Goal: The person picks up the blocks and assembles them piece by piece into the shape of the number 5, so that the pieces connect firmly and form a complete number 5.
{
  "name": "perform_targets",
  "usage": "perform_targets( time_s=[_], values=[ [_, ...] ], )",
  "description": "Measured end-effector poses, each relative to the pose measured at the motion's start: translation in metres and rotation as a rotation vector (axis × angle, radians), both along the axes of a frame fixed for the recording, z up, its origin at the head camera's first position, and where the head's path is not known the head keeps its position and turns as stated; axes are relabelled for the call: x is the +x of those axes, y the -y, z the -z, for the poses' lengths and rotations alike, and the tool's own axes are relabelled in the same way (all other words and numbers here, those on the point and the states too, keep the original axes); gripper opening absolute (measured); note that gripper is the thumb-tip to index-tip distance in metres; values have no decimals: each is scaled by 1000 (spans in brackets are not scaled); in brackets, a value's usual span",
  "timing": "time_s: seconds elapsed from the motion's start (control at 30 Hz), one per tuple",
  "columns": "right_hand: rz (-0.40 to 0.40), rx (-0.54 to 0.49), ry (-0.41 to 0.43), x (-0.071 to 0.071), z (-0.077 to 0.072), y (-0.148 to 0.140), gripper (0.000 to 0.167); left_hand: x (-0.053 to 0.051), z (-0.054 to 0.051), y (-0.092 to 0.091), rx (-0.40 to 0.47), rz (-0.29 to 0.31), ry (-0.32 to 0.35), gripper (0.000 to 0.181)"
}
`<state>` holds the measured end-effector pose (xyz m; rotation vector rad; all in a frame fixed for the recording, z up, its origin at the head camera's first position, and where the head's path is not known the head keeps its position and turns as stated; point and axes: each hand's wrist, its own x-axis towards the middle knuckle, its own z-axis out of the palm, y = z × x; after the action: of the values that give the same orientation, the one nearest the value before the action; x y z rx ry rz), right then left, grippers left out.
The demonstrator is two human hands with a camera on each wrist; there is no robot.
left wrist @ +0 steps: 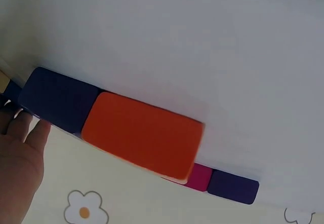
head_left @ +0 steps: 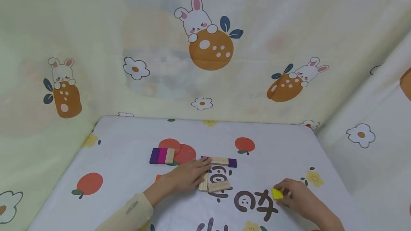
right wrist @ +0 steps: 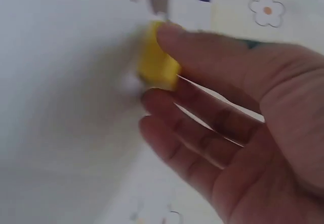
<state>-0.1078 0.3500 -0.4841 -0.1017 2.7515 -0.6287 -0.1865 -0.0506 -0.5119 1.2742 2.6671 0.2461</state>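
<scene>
My right hand [head_left: 297, 198] pinches a small yellow wooden block [head_left: 277, 194] between thumb and fingers at the right of the table. In the right wrist view the yellow block [right wrist: 158, 59] is blurred, with the other fingers apart from it. My left hand [head_left: 187, 175] reaches across the middle, its fingertips at the corner of an arrangement of blocks. A plain wood block [head_left: 219, 160] lies there with a purple block [head_left: 232, 163] at its right end. Below are an upright-running plain block [head_left: 203, 183] and a slanted plain block [head_left: 219, 186]. The left hand partly hides that corner.
Farther left, a purple block [head_left: 154, 155], a pink block [head_left: 162, 155] and a plain block [head_left: 170, 156] lie side by side. An orange block [left wrist: 144, 133] is mostly behind the left forearm in the head view. A printed cloth hangs behind the table.
</scene>
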Motion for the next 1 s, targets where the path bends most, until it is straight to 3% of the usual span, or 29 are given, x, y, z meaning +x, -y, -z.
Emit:
perform_targets(
  time_s=[0.2,0.5,0.77,1.0],
  values=[
    [10,4,-68,1,15,4,34,-1,2,-1,-20,-10,-1,57],
    [29,25,-96,-4,12,14,35,1,-4,0,-29,-15,5,56],
    [6,-19,-173,-13,2,57,36,0,-2,3,-23,-29,25,56],
    [-8,-17,-161,-14,9,89,35,-1,-2,0,-11,-21,29,57]
  ],
)
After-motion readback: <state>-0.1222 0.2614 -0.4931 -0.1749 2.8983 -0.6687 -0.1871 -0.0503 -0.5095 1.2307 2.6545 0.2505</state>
